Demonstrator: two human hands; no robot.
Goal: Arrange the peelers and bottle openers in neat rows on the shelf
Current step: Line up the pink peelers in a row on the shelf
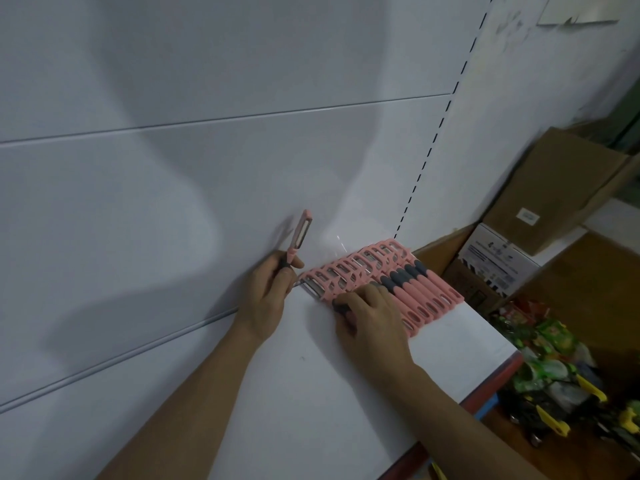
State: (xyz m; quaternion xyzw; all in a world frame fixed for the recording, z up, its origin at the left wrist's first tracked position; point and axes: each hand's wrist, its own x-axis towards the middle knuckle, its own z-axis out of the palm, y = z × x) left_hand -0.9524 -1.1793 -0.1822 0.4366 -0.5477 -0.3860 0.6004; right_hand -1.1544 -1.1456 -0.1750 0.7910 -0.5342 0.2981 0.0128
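A row of several pink peelers (408, 282) with grey grips lies side by side on the white shelf (311, 393), against the back panel at the shelf's far right end. My left hand (266, 292) grips one pink peeler (298, 239) by its handle, blade end pointing up beside the back panel, just left of the row. My right hand (370, 317) rests on the nearest peeler (341, 308) at the row's left end, fingers closed over its grey and pink handle. I see no bottle openers that I can tell apart.
The shelf has a red front edge (491, 386). Right of it stand cardboard boxes (554, 188) and a white printed box (498, 258). Below right lies a pile of green and yellow packaged items (554, 375). A slotted upright (436, 133) runs up the back panel.
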